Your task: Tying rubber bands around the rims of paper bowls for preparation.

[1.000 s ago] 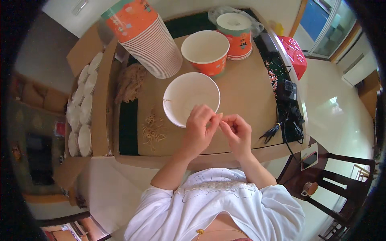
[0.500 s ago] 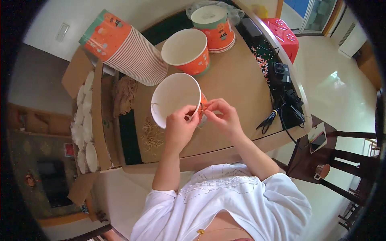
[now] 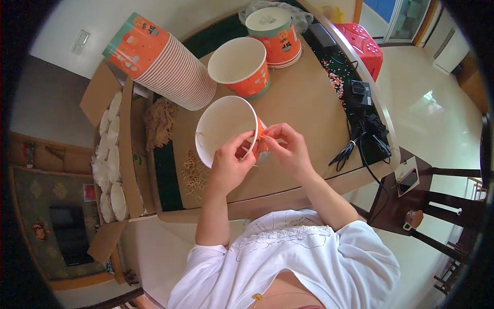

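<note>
This looks like a home, probably a living or dining room. On the left, a flat TV (image 3: 70, 236) stands out dark against a patterned wall (image 3: 32, 177). The floor (image 3: 417, 103) is pale and glossy. On the right is what looks like a dark wooden chair (image 3: 455, 212), with a phone (image 3: 408, 183) and a mug (image 3: 413, 219) resting beside its slatted back. A red plastic stool (image 3: 360, 46) stands just past the surface (image 3: 303, 108), near a glass door (image 3: 408, 23) in a wooden frame. The paper tubs (image 3: 218, 126) on the surface and the carton (image 3: 135, 165) of pale, round pieces beside it give this domestic room a small workshop's look.
</note>
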The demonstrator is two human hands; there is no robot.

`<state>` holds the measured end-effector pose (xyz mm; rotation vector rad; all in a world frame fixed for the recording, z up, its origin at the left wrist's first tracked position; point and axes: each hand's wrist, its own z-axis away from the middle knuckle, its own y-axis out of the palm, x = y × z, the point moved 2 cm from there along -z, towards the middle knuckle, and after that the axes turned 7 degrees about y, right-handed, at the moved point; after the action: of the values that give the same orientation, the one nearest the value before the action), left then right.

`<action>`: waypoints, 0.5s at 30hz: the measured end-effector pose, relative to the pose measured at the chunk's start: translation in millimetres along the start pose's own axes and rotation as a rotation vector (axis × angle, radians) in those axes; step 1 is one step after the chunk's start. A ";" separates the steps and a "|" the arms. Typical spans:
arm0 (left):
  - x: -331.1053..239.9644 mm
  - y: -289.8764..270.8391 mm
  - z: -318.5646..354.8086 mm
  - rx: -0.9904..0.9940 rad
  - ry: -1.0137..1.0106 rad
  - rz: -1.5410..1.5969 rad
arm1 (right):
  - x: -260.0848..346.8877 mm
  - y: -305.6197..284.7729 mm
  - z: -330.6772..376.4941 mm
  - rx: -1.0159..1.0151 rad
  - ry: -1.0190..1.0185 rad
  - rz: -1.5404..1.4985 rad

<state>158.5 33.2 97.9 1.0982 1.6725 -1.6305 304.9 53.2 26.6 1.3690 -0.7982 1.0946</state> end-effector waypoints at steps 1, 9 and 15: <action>-3.1 -1.3 0.2 0.038 -0.045 0.011 | 0.1 0.4 -0.1 0.009 -0.026 0.009; -2.7 -3.1 4.6 0.048 -0.045 -0.034 | -0.8 1.6 5.9 0.070 0.013 0.017; -3.5 -1.9 6.5 0.025 0.052 -0.061 | 4.3 2.1 9.7 0.113 0.034 0.051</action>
<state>157.7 26.3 101.1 1.1204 1.7393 -1.6782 305.9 44.0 32.2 1.4270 -0.7593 1.2149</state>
